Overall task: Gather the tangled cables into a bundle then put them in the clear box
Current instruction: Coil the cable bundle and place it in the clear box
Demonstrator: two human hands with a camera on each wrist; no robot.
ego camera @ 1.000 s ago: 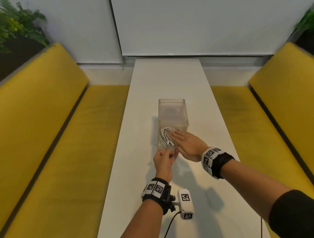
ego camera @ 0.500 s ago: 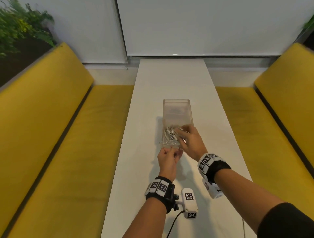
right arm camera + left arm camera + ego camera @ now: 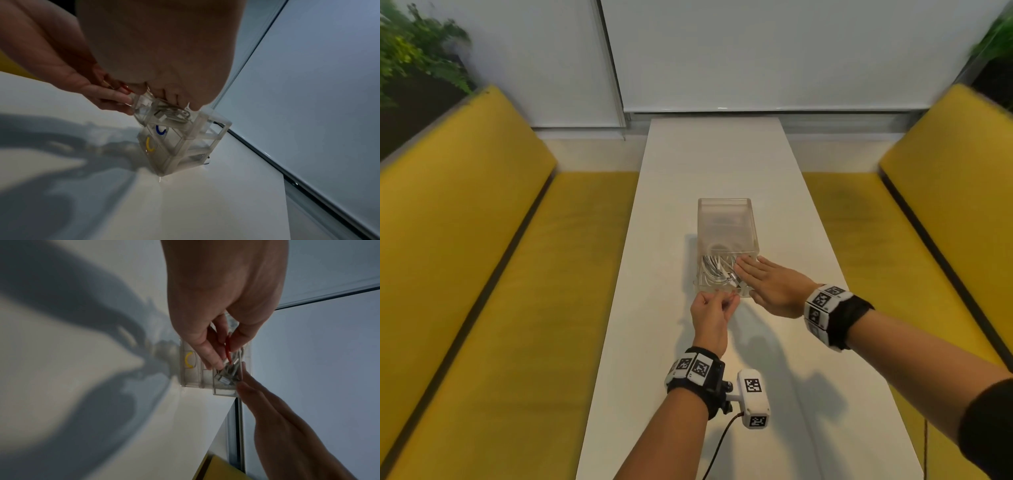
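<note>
The white cables (image 3: 717, 272) already lie coiled inside the clear box (image 3: 726, 219), in its near end, where a drawer-like top tray stands pulled toward the person. The box rests mid-way along the white counter (image 3: 784, 359) between two yellow benches (image 3: 465, 240).

The right hand (image 3: 770, 286) lies flat over the near right corner of the box, fingers straight and together, their tips on the cable bundle as if pressing it down; its grip holds nothing. The left hand (image 3: 710, 310) is at the near wall of the box, its grip pinched with thumb and fingertips on the front edge of that tray; the left wrist view shows the fingers (image 3: 207, 353) curled right at the clear plastic.

The step in hand looks like the last one: settling the bundle and closing it in. The next move probably calls for lifting the right palm clear without dragging loops out, then pushing the tray home while any stray connector stays below the rim.
</note>
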